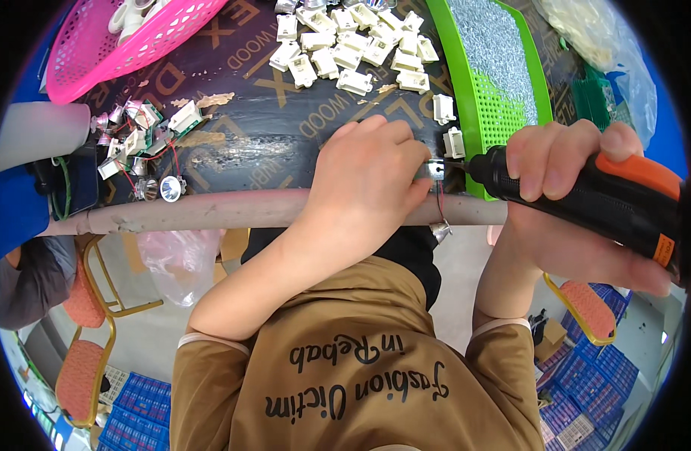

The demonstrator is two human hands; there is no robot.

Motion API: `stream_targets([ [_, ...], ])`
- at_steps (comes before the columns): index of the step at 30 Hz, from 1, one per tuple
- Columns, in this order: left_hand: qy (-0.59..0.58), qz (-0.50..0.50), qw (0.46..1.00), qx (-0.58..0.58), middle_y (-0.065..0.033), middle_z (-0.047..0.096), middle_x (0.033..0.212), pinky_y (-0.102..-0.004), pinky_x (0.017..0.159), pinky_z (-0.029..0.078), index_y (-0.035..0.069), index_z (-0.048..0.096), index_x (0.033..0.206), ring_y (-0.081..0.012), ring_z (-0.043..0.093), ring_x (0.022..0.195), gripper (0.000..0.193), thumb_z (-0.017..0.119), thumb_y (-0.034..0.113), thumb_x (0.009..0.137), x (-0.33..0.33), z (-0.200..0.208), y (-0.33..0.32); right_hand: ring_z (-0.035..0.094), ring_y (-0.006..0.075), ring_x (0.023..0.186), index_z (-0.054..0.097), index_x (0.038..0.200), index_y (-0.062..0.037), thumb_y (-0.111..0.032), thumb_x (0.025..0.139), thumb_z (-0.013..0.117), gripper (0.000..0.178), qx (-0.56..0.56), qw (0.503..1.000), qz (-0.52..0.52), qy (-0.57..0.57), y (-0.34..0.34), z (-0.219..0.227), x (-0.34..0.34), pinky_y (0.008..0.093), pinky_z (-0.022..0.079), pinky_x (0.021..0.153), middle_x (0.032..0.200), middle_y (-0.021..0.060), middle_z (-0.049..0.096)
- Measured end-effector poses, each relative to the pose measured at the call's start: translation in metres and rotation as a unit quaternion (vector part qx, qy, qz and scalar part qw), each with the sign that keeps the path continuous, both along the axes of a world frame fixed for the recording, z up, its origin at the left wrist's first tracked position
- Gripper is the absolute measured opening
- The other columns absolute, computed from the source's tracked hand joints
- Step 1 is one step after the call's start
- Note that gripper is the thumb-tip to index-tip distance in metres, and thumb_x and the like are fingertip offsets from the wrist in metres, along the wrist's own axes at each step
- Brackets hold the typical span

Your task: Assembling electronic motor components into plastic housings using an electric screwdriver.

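Observation:
My left hand (368, 177) is closed at the table's near edge, pinching a small white plastic housing (435, 170) between thumb and fingers. From that housing thin red wires hang down to a small silver lamp reflector (441, 232). My right hand (548, 161) wraps round a black and orange electric screwdriver (594, 199). The screwdriver lies nearly level, its bit pointing left and reaching the housing; whether a screw sits at the tip is too small to tell. Two loose white housings (454, 143) lie just beyond, beside a green tray (481, 113).
Silver screws (484, 37) fill much of the green tray. A heap of white housings (353, 45) lies at the far middle. Wired lamp assemblies (139, 143) are piled at left, near a pink basket (97, 68). A clear plastic bag (609, 37) sits far right.

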State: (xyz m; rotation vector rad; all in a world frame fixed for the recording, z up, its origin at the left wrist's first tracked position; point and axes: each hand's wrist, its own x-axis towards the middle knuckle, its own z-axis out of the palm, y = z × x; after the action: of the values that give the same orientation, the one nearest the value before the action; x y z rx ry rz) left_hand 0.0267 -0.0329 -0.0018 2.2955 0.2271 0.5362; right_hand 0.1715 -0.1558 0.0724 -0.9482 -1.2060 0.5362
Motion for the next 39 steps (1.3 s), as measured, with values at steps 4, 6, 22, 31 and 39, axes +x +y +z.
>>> stream_targets([
  [4, 0.003, -0.004, 1.000, 0.002, -0.0062, 0.062, 0.081, -0.0397, 0.072, 0.047, 0.006, 0.071, 0.088, -0.0280, 0.059, 0.081, 0.021, 0.078, 0.013, 0.069, 0.000, 0.000, 0.000, 0.050, 0.0154, 0.060, 0.052, 0.120, -0.0096, -0.094, 0.062, 0.053, 0.103, 0.013, 1.000, -0.004, 0.008, 0.002, -0.002, -0.002, 0.0317, 0.041, 0.060, 0.075, 0.0027, 0.054],
  [6, 0.004, -0.004, 1.000, 0.003, -0.0062, 0.062, 0.081, -0.0398, 0.072, 0.047, 0.006, 0.071, 0.088, -0.0281, 0.059, 0.081, 0.021, 0.078, 0.013, 0.070, -0.001, 0.000, 0.000, 0.050, 0.0155, 0.059, 0.052, 0.118, -0.0094, -0.095, 0.062, 0.053, 0.102, 0.007, 1.000, -0.009, 0.018, 0.003, -0.002, -0.003, 0.0318, 0.041, 0.059, 0.074, 0.0027, 0.053],
  [22, 0.009, -0.013, 1.000, -0.012, -0.0105, 0.064, 0.082, -0.0424, 0.074, 0.049, 0.003, 0.070, 0.091, -0.0319, 0.061, 0.084, 0.021, 0.076, 0.014, 0.073, -0.002, 0.002, -0.001, 0.049, 0.0169, 0.052, 0.050, 0.105, -0.0080, -0.098, 0.058, 0.051, 0.102, -0.035, 0.994, -0.052, 0.084, 0.008, 0.002, -0.006, 0.0324, 0.042, 0.053, 0.066, 0.0033, 0.052],
  [31, -0.008, -0.030, 0.999, -0.028, -0.0098, 0.062, 0.082, -0.0415, 0.071, 0.048, 0.003, 0.069, 0.090, -0.0312, 0.060, 0.082, 0.021, 0.077, 0.013, 0.073, -0.002, 0.000, 0.001, 0.049, 0.0149, 0.059, 0.056, 0.117, -0.0091, -0.096, 0.064, 0.049, 0.101, 0.070, 0.992, -0.072, 0.078, -0.009, 0.015, 0.008, 0.0310, 0.038, 0.058, 0.070, 0.0030, 0.052],
  [39, 0.011, -0.014, 0.998, -0.052, -0.0098, 0.060, 0.082, -0.0404, 0.071, 0.048, 0.003, 0.067, 0.088, -0.0297, 0.059, 0.081, 0.020, 0.077, 0.012, 0.073, 0.000, -0.001, 0.001, 0.059, 0.0228, 0.060, 0.061, 0.112, -0.0002, -0.095, 0.072, 0.035, 0.106, 0.108, 0.988, -0.102, 0.033, -0.013, -0.007, 0.071, 0.0342, 0.047, 0.059, 0.073, 0.0140, 0.064],
])
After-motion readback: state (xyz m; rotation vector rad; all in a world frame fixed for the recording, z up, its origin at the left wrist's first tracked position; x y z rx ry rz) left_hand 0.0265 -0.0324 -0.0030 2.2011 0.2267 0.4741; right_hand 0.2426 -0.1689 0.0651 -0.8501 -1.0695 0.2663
